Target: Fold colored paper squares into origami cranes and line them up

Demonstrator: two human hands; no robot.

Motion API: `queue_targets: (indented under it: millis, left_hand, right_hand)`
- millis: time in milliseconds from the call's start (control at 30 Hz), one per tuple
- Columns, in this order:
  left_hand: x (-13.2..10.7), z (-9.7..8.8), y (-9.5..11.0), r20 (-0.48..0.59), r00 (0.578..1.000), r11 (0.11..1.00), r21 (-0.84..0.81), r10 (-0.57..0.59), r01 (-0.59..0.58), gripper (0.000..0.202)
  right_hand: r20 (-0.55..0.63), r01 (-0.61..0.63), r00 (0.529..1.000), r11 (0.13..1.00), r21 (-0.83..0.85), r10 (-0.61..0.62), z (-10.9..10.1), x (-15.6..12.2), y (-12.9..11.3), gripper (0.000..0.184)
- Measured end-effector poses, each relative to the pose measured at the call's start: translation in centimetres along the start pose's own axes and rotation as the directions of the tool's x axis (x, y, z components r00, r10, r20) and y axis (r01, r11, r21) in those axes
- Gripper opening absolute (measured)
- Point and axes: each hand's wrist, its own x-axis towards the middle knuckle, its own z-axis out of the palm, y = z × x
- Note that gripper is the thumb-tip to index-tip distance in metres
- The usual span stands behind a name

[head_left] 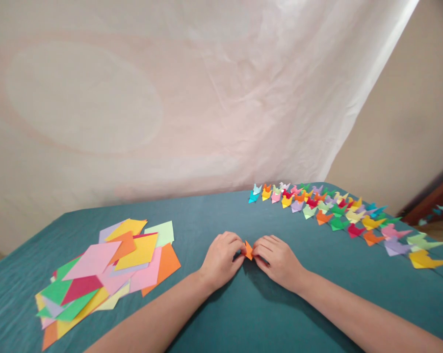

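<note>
A small folded piece of orange paper (248,249) sits between my two hands on the teal tablecloth (214,215). My left hand (221,257) has its fingers curled and pinches the paper's left side. My right hand (276,260) is also closed, gripping the paper's right side. Both forearms rest on the cloth, reaching in from the bottom edge. Most of the paper is hidden by my fingers.
A loose pile of coloured paper squares (103,267) lies to the left. Rows of several small folded paper figures (339,211) stretch along the right side to the table's edge. A pale wrinkled sheet (169,98) hangs behind the table.
</note>
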Motion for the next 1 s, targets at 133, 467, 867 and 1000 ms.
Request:
queue_targets:
  millis: [133,467,867,1000]
  left_hand:
    - [0.0,-0.1,-0.1,0.051,0.999,1.000,-0.009,0.003,-0.003,0.010]
    - [0.1,0.0,-1.1,0.092,0.996,0.993,-0.120,-0.013,0.024,0.006]
    - [0.3,0.2,-1.3,0.056,0.993,0.976,-0.185,-0.104,0.112,0.013]
    - [0.3,0.3,-1.3,0.028,0.992,0.983,-0.130,-0.125,0.127,0.012]
  right_hand:
    - [0.036,-0.054,0.998,0.995,0.083,0.052,0.2,-0.1,0.2,0.014]
    - [0.045,-0.078,0.997,0.966,0.247,0.069,-0.1,-0.1,0.3,0.011]
    - [0.104,-0.246,0.969,0.883,0.400,0.223,0.4,0.4,0.8,0.013]
    - [0.104,-0.266,0.964,0.884,0.384,0.245,0.8,0.5,0.8,0.013]
